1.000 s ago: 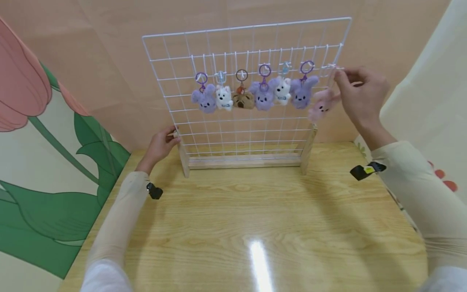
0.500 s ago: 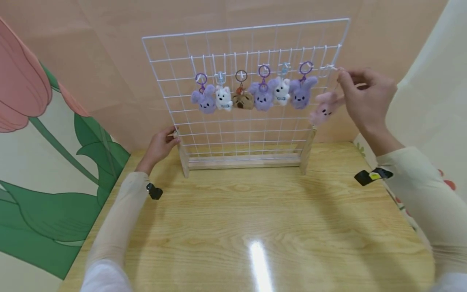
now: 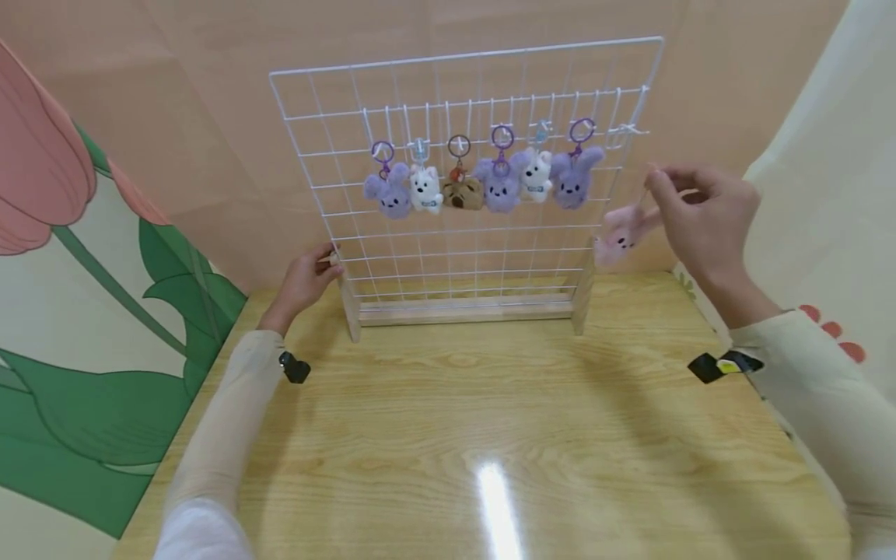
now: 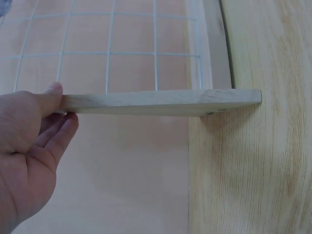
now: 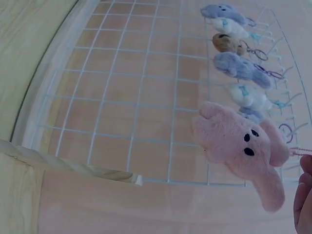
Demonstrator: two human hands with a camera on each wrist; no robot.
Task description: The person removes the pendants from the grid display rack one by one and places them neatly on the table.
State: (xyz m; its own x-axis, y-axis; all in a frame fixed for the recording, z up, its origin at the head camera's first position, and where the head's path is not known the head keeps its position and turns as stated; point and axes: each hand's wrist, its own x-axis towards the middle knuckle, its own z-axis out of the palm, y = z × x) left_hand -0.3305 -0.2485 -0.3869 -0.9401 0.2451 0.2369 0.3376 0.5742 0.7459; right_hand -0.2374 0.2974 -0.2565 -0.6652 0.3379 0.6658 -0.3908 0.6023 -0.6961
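Observation:
A white wire grid rack [image 3: 462, 241] with wooden feet stands at the back of the table. My left hand [image 3: 303, 281] pinches the top of its left wooden side post [image 4: 146, 100] between thumb and fingers. At the right, clear of the rack, my right hand [image 3: 707, 218] pinches the thin cord of a pink plush bunny keychain [image 3: 619, 235], which dangles below the fingertips. Close up in the right wrist view, the pink plush bunny [image 5: 239, 146] hangs from its pink cord; most of the hand [image 5: 304, 195] is out of frame there.
Several plush keychains hang in a row on the rack's hooks: purple bunnies [image 3: 574, 183], white dogs [image 3: 426, 189] and a brown one [image 3: 463, 193]. A white hook [image 3: 626, 131] juts out at the right end. Light wood table [image 3: 448, 420] lies in front.
The right hand has drawn the pink bunny keychain off the rightmost hook, away to the right and down. The rack's top has shifted slightly left; the left hand keeps its place.

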